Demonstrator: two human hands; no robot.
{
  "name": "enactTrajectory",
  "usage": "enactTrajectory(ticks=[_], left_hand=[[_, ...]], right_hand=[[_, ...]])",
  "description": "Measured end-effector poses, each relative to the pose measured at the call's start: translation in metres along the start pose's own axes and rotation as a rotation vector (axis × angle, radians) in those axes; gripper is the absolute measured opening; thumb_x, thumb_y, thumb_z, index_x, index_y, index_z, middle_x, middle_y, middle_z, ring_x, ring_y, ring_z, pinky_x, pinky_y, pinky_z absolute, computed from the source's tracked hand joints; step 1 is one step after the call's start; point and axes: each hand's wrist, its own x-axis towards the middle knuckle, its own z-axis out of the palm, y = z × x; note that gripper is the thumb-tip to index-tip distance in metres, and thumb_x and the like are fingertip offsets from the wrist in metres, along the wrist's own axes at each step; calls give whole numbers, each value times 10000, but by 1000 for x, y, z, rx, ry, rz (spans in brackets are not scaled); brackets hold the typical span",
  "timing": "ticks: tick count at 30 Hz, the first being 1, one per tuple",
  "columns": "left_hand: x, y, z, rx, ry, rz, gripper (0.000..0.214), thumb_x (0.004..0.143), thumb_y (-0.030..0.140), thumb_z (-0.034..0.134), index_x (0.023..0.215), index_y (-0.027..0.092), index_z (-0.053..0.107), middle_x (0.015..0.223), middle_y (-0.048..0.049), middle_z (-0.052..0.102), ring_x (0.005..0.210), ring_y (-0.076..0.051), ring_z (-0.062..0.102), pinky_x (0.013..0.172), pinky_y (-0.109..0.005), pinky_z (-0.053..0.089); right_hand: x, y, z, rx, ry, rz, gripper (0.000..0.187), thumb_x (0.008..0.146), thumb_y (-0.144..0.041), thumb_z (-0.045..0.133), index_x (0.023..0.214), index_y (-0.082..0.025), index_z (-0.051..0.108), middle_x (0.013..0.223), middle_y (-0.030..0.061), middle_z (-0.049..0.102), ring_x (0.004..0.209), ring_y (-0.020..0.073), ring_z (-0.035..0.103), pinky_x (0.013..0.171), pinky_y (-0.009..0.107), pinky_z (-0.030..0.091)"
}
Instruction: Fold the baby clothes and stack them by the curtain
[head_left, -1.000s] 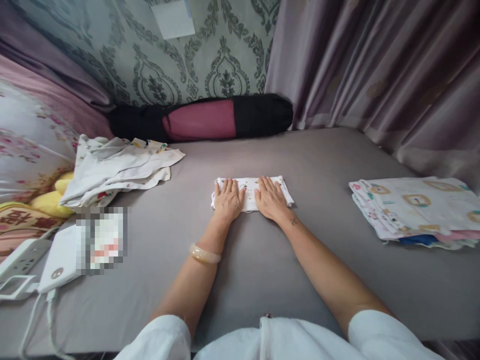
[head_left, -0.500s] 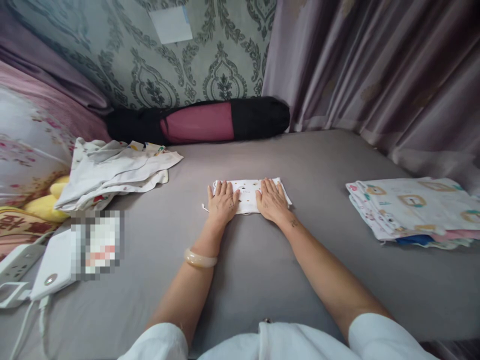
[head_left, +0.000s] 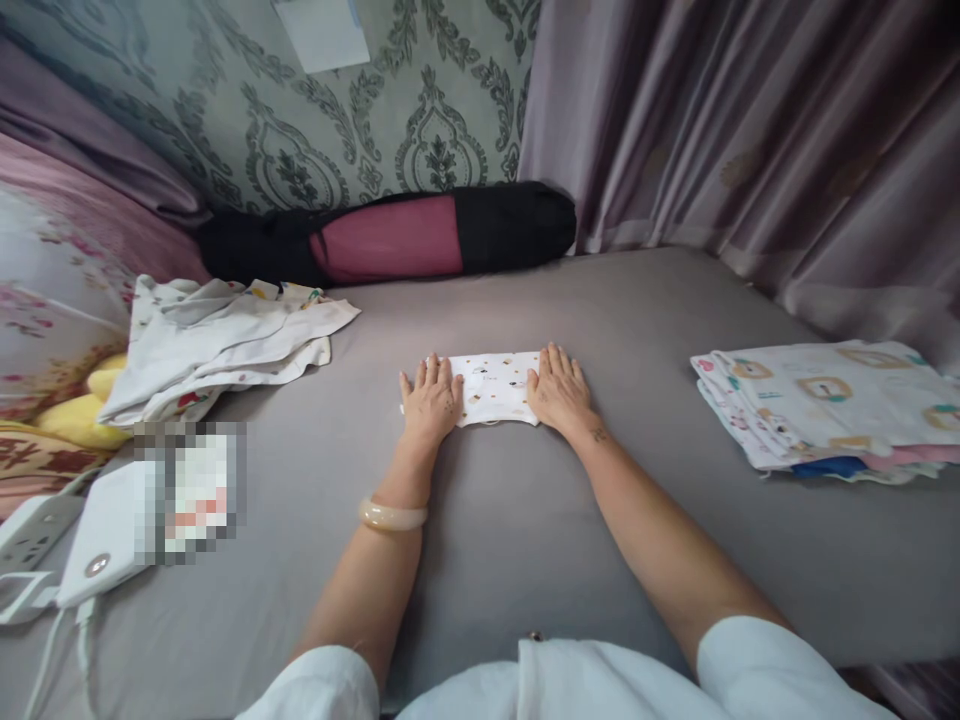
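Observation:
A small white folded cloth (head_left: 495,388) with little printed figures lies flat on the grey sheet (head_left: 510,520). Over its left end rests my left hand (head_left: 433,398), palm down, fingers stretched out and slightly spread. My right hand (head_left: 559,388) lies the same way on the right end, thumb pointing inward. Both ends of the cloth are covered by the hands, so whether it is a garment cannot be made out.
At the right is a stack of folded printed cloths (head_left: 825,400). Rumpled white clothes (head_left: 232,335) lie at the left, behind a white power bank (head_left: 112,530) and a power strip (head_left: 37,530) with cables. A black and pink long bag (head_left: 390,240) lies along the wall.
My hands have slid apart, the left one leftward and the right one rightward, so more of the cloth's middle shows. The camera view has shifted slightly.

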Motion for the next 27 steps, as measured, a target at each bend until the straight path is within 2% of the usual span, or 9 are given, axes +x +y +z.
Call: enactTrajectory(ticks=[2, 7, 9, 13, 20, 23, 25, 27], left_hand=[[0, 0, -2, -22, 27, -7, 536, 985, 397, 278, 1439, 172, 452, 1532, -148, 395, 1428, -321, 347, 1156, -629, 196], [0, -4, -8, -66, 186, -40, 544, 979, 365, 294, 1460, 144, 419, 1514, -148, 423, 1446, -292, 320, 1184, -585, 177], [1, -7, -7, -74, 154, -61, 553, 981, 376, 283, 1469, 151, 408, 1523, -142, 409, 1454, -303, 299, 1179, -600, 175], [1, -9, -2, -87, 17, -98, 577, 983, 406, 253, 1478, 145, 394, 1529, -140, 401, 1459, -321, 278, 1168, -623, 177], [2, -9, -1, -132, 34, -101, 547, 982, 406, 285, 1445, 155, 431, 1514, -151, 425, 1451, -337, 292, 1157, -646, 169], [6, -11, -4, -228, 175, -122, 457, 971, 381, 360, 1342, 170, 525, 1424, -152, 537, 1392, -314, 403, 1161, -596, 217], [10, -13, -6, -365, 342, -165, 386, 968, 366, 377, 1221, 170, 593, 1274, -152, 646, 1252, -271, 556, 1117, -501, 345], [15, -17, -7, -545, 499, -221, 350, 970, 370, 370, 1077, 167, 634, 1093, -133, 710, 1063, -227, 656, 987, -393, 472]], right_hand=[[1, 2, -2, 12, 8, 9, 612, 971, -315, 229, 1461, 22, 368, 1566, 206, 297, 1446, 306, 272, 1173, 465, 214], [3, 14, -5, 39, 64, 63, 628, 974, -326, 218, 1477, 35, 324, 1568, 227, 276, 1452, 325, 248, 1164, 487, 215], [4, 17, -2, 53, 44, 78, 625, 972, -326, 217, 1479, 24, 319, 1555, 227, 308, 1446, 320, 265, 1157, 490, 230], [5, 20, 5, 70, 20, 93, 627, 968, -334, 218, 1482, 13, 313, 1541, 232, 335, 1437, 321, 285, 1151, 502, 240], [5, 18, 0, 64, -17, 105, 626, 977, -326, 232, 1485, 34, 305, 1545, 226, 329, 1436, 330, 286, 1159, 491, 230], [3, 13, -7, 37, 24, 84, 614, 985, -313, 237, 1494, 28, 291, 1559, 209, 310, 1448, 311, 265, 1175, 483, 202], [2, 7, -11, 18, 79, 15, 607, 988, -307, 242, 1499, 19, 282, 1571, 201, 288, 1459, 289, 247, 1188, 468, 175], [0, 0, -13, 12, 92, -67, 605, 992, -311, 243, 1503, 10, 285, 1576, 190, 282, 1462, 274, 245, 1196, 444, 166]])
